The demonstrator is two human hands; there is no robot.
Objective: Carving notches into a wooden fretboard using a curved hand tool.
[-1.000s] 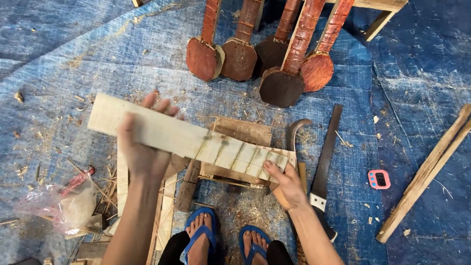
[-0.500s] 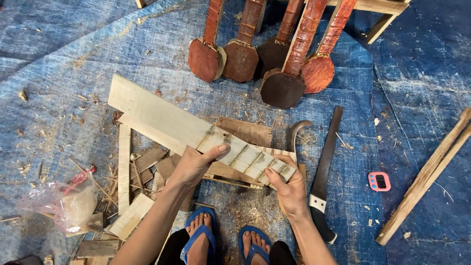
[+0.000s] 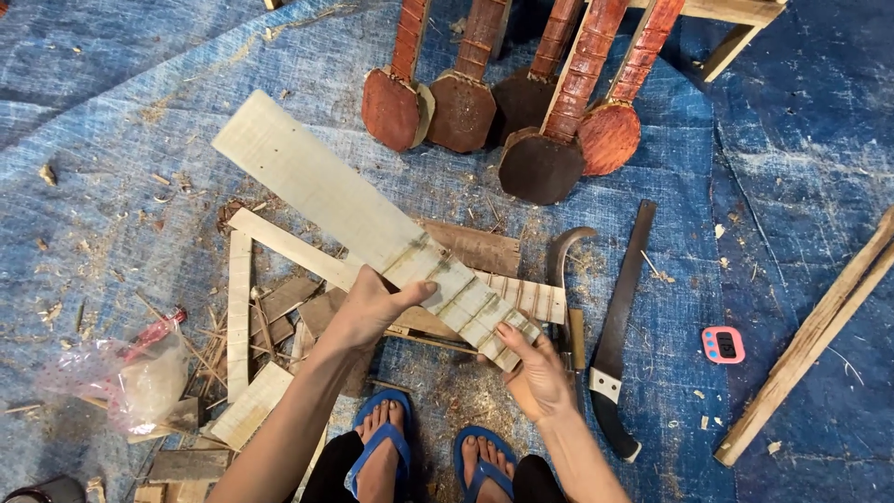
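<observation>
A person's left hand and right hand are clamping a pale notched plank at its cut end, its uncut length angling away beyond both grips over scraps on the blue tarp, a saw lying right of them; steadying both grips evenly looks wise.

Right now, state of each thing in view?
Pale notched plank: lifted, tilted, both hands gripping it.
Left hand: fingers wrapped around its middle.
Right hand: holding the notched end.
Saw: flat on the tarp, untouched.
Curved knife: lying beside it.
Red timer: on the tarp.
</observation>
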